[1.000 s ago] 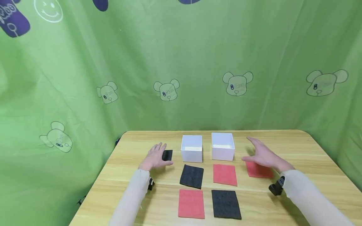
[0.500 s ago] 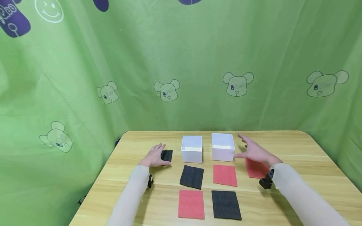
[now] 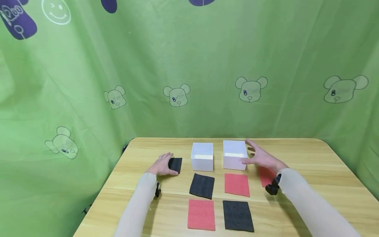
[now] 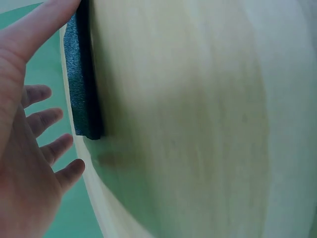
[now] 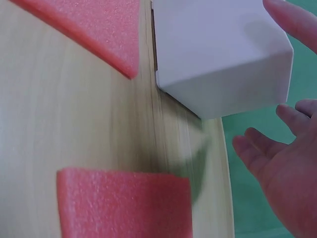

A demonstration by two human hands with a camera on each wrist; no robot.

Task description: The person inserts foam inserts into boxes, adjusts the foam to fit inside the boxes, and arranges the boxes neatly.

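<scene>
My right hand [image 3: 263, 158] is at the right side of the right-hand white box [image 3: 234, 162], fingers spread, thumb in front and fingertips by its rear right edge. In the right wrist view the white box [image 5: 223, 54] stands upright, and I cannot tell whether the hand [image 5: 292, 163] touches it. A red foam square [image 3: 266, 176] lies partly under my right forearm. My left hand [image 3: 162, 165] hovers over or beside a black foam square [image 3: 176, 164], fingers loosely spread. In the left wrist view the thumb passes over that black foam square [image 4: 81, 84].
A second white box [image 3: 202, 164] stands left of the first. In front lie a black square [image 3: 202, 186], a red square [image 3: 237, 184], another red square [image 3: 201, 214] and another black square [image 3: 238, 215]. A green curtain [image 3: 213, 49] hangs behind the wooden table [image 3: 311, 171].
My right hand has moved left, from above the right red square to the right-hand white box. My left hand has stayed nearly still, sinking slightly. The view has shifted a little.
</scene>
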